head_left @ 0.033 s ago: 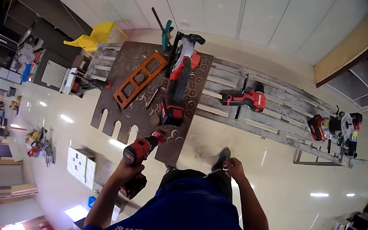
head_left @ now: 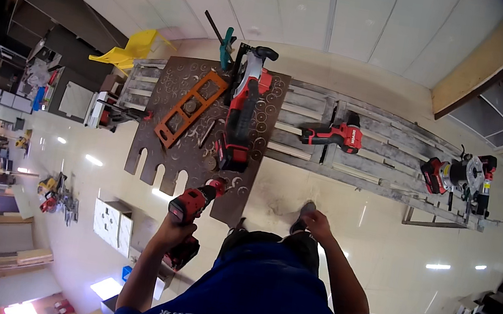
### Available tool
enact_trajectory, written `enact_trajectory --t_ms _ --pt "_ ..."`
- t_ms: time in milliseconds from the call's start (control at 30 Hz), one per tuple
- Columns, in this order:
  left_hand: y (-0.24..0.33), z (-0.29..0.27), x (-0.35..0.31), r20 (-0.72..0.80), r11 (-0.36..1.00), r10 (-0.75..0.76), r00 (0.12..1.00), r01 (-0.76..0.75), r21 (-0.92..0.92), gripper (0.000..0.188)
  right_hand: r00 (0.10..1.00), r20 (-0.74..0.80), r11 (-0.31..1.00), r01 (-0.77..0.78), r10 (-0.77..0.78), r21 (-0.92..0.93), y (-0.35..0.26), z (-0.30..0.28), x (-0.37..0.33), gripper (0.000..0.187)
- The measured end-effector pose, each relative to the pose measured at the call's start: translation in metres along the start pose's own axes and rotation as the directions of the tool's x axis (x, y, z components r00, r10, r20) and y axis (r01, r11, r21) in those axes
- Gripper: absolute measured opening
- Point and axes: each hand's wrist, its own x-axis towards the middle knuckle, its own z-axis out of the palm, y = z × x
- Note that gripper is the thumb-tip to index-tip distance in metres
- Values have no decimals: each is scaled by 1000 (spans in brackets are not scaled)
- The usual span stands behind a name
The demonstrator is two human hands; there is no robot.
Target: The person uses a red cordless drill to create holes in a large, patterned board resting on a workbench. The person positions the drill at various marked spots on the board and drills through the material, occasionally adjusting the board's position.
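Note:
My left hand [head_left: 172, 233] is wrapped round the grip of a red and black cordless drill [head_left: 188, 205]. A red hole saw [head_left: 216, 186] on its front end meets the near edge of a brown board [head_left: 226, 211] covered in ring-shaped cuts; I cannot tell how deep it sits. Beside my right thigh hangs my right hand [head_left: 316, 224], its fingers curled together, and whatever they may hold is too small to see. On the board rest a large red and black cordless power tool [head_left: 243, 116], an orange slotted frame [head_left: 200, 97] and a small round disc [head_left: 210, 161].
A teal clamp [head_left: 226, 51] grips the board's far edge. The board lies on a slatted bench [head_left: 388, 169], which also carries another red drill [head_left: 346, 138] and a router-like tool [head_left: 459, 173]. A yellow chair [head_left: 130, 49] stands behind at the left, a white cabinet [head_left: 112, 224] nearer.
The view has shifted very slightly. My hands, the drill and the board otherwise keep their places.

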Motion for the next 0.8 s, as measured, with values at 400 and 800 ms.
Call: enact_trajectory --t_ms 400,800 --pt "20 57 -9 -195 994 -19 981 40 104 18 518 506 197 807 -689 -557 -308 92 98 70" --pt "22 45 10 -135 985 -67 989 87 151 14 561 536 185 779 -631 -599 -306 107 117 61"
